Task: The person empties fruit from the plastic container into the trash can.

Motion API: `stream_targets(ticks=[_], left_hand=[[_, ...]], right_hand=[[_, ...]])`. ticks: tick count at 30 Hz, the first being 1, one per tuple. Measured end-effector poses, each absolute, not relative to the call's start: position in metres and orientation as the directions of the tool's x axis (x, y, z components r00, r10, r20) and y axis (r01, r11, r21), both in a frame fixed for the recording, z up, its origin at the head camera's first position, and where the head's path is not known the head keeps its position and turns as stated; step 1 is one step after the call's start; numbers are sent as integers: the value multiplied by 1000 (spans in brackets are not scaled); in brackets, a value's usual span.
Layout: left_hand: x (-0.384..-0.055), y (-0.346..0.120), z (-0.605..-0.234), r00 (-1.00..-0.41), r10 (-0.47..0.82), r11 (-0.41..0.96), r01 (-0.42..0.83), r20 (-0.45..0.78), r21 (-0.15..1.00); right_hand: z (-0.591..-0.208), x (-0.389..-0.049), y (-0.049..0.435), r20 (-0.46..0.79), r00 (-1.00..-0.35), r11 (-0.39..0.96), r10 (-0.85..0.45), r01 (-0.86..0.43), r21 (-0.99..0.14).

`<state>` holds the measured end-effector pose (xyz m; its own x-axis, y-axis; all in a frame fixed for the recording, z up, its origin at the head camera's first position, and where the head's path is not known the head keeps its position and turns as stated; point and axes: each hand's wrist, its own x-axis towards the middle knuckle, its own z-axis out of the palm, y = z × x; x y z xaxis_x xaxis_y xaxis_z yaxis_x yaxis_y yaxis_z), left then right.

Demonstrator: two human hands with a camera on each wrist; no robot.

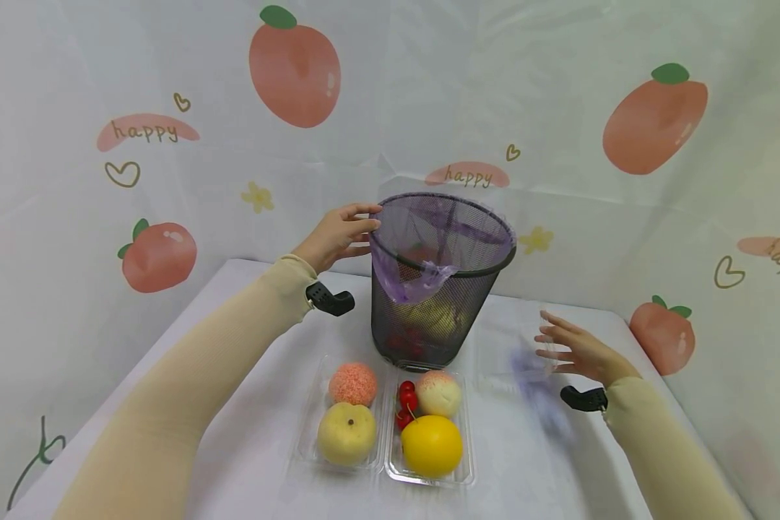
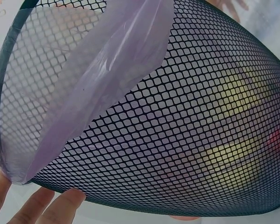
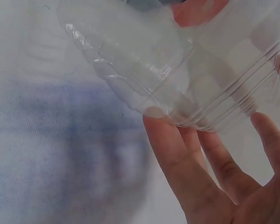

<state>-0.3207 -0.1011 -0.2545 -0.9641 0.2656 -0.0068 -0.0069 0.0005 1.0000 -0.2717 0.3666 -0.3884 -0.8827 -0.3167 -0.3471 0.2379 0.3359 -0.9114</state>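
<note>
A black mesh wastebasket leans to the right, with a thin purple plastic bag folded over part of its rim. My left hand has its extended fingers against the basket's upper left side, at the rim; the left wrist view shows the fingertips on the mesh. Yellow and red shapes show through the basket wall. My right hand holds a clear plastic box by its edge, just right of the basket.
Nearer me stand two clear trays. The left tray holds a pinkish fruit and a pale yellow fruit. The right one has cherries, a peach and a bright yellow fruit. A blurred purple patch lies near my right hand.
</note>
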Motion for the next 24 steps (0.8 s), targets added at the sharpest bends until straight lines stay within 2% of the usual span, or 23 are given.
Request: stream_targets(ticks=[24], left_hand=[[-322,-102,-255,-963,268,16,12,7,1000]], right_hand=[[-387,-277,361,-388,-868,362,-310,270,-892]])
